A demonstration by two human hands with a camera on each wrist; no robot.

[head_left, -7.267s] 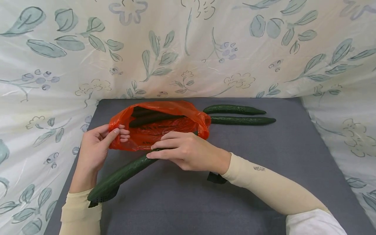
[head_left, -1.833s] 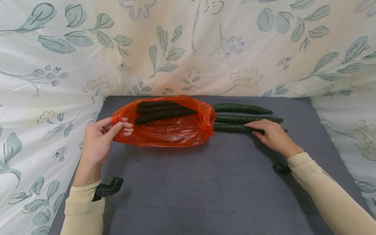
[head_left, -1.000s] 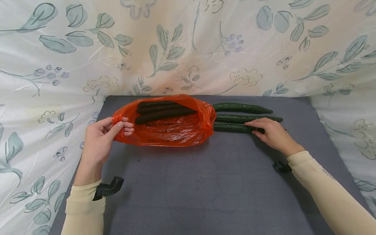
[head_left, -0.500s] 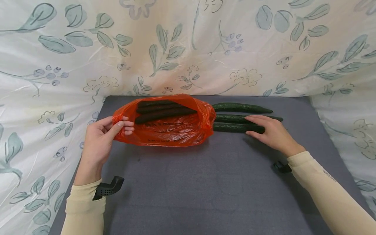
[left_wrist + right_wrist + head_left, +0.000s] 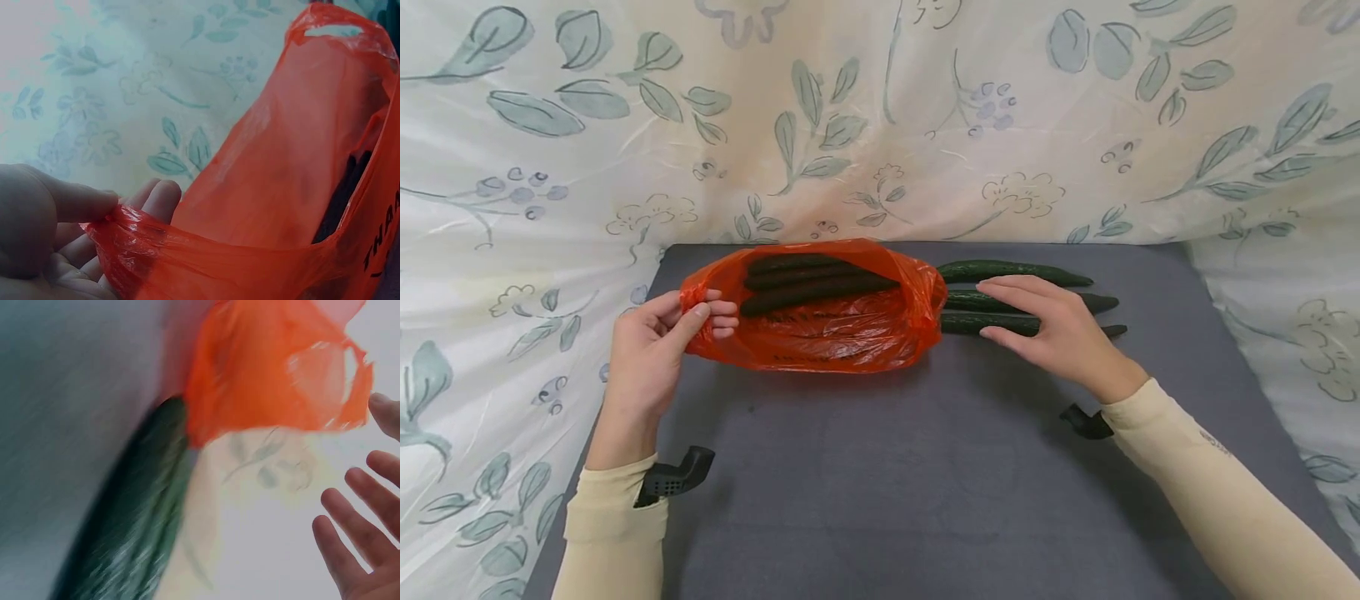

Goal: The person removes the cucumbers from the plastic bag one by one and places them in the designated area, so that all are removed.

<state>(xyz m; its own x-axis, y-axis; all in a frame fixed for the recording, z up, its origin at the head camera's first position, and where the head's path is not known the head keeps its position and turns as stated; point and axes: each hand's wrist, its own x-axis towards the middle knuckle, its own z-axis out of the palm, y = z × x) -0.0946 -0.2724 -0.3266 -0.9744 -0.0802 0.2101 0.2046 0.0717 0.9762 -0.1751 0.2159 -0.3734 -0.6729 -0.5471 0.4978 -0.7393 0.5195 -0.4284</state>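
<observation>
My left hand (image 5: 651,346) pinches the left rim of a red plastic bag (image 5: 842,337), thumb against fingers, and the bag's mouth gapes toward me. Inside it lie several dark cucumbers (image 5: 820,292), partly covered by the plastic. Three more cucumbers lie side by side to the right of the bag: a back one (image 5: 1007,270), a middle one (image 5: 1101,302) and a front one (image 5: 973,323). Above these my right hand (image 5: 1060,333) hovers with its fingers spread and holds nothing. In the right wrist view a cucumber (image 5: 137,512) is blurred, apart from the fingers (image 5: 350,556).
A dark grey cloth (image 5: 880,483) covers the table. Floral fabric (image 5: 880,125) hangs upright behind it and at both sides. Black wrist cameras sit on the left wrist (image 5: 677,477) and the right wrist (image 5: 1086,422).
The cucumber my right hand held across the bag's front lies in the right-hand row. That hand let go of it, lifted and moved left. My left hand keeps its pinch on the bag.
</observation>
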